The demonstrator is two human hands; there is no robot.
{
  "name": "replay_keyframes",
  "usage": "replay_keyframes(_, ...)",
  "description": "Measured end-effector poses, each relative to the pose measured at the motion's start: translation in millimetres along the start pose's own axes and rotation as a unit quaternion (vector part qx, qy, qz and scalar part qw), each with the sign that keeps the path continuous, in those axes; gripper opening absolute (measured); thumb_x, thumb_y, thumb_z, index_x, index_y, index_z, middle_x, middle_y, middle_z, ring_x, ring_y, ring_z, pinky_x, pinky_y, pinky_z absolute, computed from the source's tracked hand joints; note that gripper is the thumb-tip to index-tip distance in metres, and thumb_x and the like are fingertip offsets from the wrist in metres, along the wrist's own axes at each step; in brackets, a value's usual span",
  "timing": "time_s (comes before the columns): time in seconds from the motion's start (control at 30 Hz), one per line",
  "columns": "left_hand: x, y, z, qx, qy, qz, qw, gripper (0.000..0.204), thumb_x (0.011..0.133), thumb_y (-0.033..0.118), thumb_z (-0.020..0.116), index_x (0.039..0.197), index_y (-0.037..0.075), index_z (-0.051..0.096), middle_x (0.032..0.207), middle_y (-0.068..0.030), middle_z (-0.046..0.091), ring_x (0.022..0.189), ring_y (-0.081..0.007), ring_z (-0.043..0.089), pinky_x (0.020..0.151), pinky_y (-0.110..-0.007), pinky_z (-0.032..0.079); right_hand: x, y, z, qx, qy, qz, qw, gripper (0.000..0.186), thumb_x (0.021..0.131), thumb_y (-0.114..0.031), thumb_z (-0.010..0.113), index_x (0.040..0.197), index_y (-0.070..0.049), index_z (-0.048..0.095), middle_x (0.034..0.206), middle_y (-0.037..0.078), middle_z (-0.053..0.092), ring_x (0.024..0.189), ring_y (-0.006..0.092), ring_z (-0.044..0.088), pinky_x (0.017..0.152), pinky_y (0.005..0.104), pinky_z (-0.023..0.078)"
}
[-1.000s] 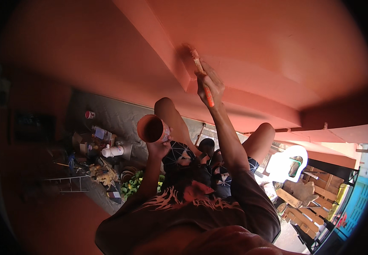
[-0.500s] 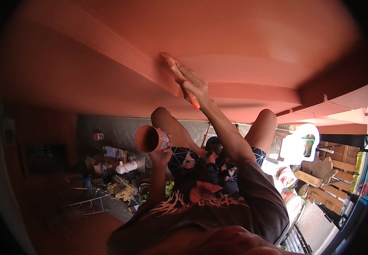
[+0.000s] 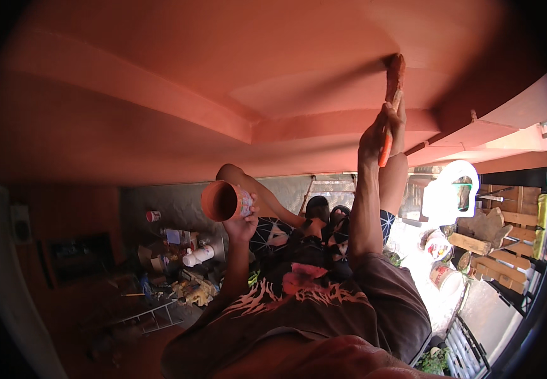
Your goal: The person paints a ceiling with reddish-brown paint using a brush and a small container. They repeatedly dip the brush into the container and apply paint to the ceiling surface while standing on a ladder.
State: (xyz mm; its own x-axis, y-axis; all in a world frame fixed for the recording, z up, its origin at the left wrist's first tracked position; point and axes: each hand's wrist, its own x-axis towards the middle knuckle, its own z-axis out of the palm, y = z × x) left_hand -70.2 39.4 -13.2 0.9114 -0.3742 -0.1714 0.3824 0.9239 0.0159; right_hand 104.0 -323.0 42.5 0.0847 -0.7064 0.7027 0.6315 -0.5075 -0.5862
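Brush [image 3: 394, 76] moved rightward along ceiling [image 3: 235, 57] ridge.

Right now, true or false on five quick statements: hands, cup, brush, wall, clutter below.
1. The right hand holds a paintbrush with an orange handle. True.
2. The brush bristles rest in the cup. False: they touch the orange-red wall up high, well apart from the cup.
3. The left hand grips a paint cup coated orange inside. True.
4. The cup stands upright on the floor. False: it is held in the air, tipped with its mouth toward the camera.
5. A white bottle lies among the clutter below the cup. True.
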Motion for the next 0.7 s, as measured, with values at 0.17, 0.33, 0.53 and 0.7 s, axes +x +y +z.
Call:
replay_keyframes(0.17, 0, 4, 2, 0.021, 0.017, -0.016, 1.000, 0.060, 0.095, 0.048, 0.059, 0.150, 0.025, 0.048, 0.136, -0.0195, 0.047, 0.104, -0.0326, 0.058, 0.072, -0.032, 0.058, -43, -67, 52, -0.046, -0.263, -0.042, 0.963, 0.009, 0.084, 0.003, 0.071, 0.092, -0.001, 0.069, 0.125, 0.028, 0.066, 0.111, 0.0426, 0.068, 0.090, 0.0436, 0.058)
replay_keyframes(0.33, -1, -1, 15, 0.021, 0.005, -0.015, 1.000, 0.059, 0.097, 0.047, 0.057, 0.151, 0.025, 0.045, 0.137, -0.0217, 0.046, 0.103, -0.0355, 0.059, 0.072, -0.034, 0.059, -59, -92, 62, 0.130, -0.341, -0.034, 0.930, 0.018, 0.077, 0.006, 0.076, 0.093, -0.002, 0.070, 0.121, 0.026, 0.068, 0.106, 0.0396, 0.071, 0.086, 0.0417, 0.060)
replay_keyframes(0.53, -5, 3, 7, 0.032, 0.019, -0.013, 0.999, 0.058, 0.096, 0.044, 0.059, 0.150, 0.026, 0.047, 0.136, -0.0200, 0.047, 0.102, -0.0335, 0.058, 0.071, -0.033, 0.058, -8, -27, 25, 0.061, -0.222, 0.047, 0.972, 0.012, 0.086, 0.009, 0.071, 0.094, 0.000, 0.068, 0.109, 0.023, 0.073, 0.090, 0.0283, 0.075, 0.073, 0.0329, 0.059)
replay_keyframes(0.7, -11, 4, 0, 0.017, 0.028, -0.022, 0.999, 0.056, 0.097, 0.040, 0.058, 0.150, 0.025, 0.047, 0.136, -0.0197, 0.046, 0.103, -0.0328, 0.058, 0.072, -0.033, 0.057, 47, 17, -42, -0.082, -0.083, 0.011, 0.993, 0.006, 0.093, 0.008, 0.066, 0.098, 0.005, 0.068, 0.104, 0.020, 0.075, 0.091, 0.0235, 0.074, 0.077, 0.0324, 0.059)
